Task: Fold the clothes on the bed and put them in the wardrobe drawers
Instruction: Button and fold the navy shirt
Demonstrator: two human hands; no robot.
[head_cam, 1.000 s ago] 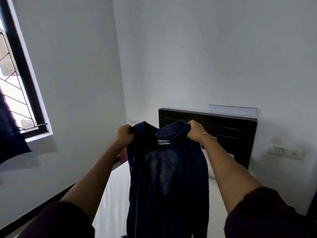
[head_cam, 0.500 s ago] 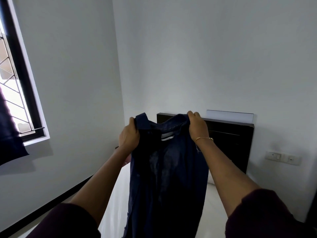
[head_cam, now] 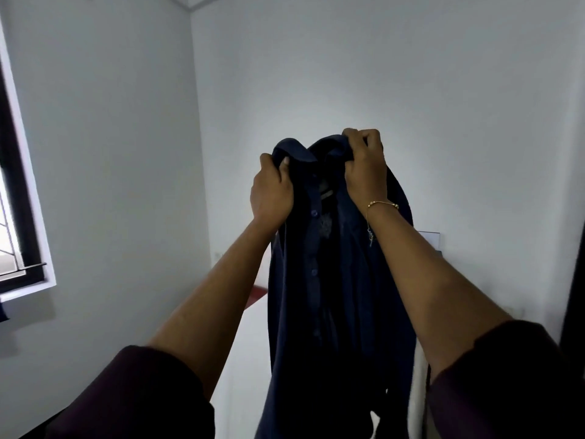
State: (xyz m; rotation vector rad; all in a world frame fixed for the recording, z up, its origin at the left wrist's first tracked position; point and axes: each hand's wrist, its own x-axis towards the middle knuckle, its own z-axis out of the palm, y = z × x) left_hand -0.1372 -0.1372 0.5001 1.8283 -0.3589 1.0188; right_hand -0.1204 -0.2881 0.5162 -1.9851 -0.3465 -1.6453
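Observation:
A dark navy button-up shirt (head_cam: 335, 312) hangs in the air in front of me, its collar at the top and its button placket facing me. My left hand (head_cam: 272, 191) grips the collar's left side. My right hand (head_cam: 364, 166), with a thin gold bracelet at the wrist, grips the collar's right side a little higher. The two hands are close together. The shirt's lower part runs out of the frame at the bottom. Under it lies the bed with a white sheet (head_cam: 243, 359), mostly hidden by the shirt and my arms.
White walls meet in a corner ahead. A dark-framed window (head_cam: 19, 191) is on the left wall. A dark vertical edge (head_cam: 574, 280) stands at the far right. A small red-brown patch (head_cam: 258, 296) shows beside the bed's far left corner.
Both hands have lifted the shirt higher and come closer together. The shirt has turned so its button front faces me. The view has tilted up, and the headboard is hidden.

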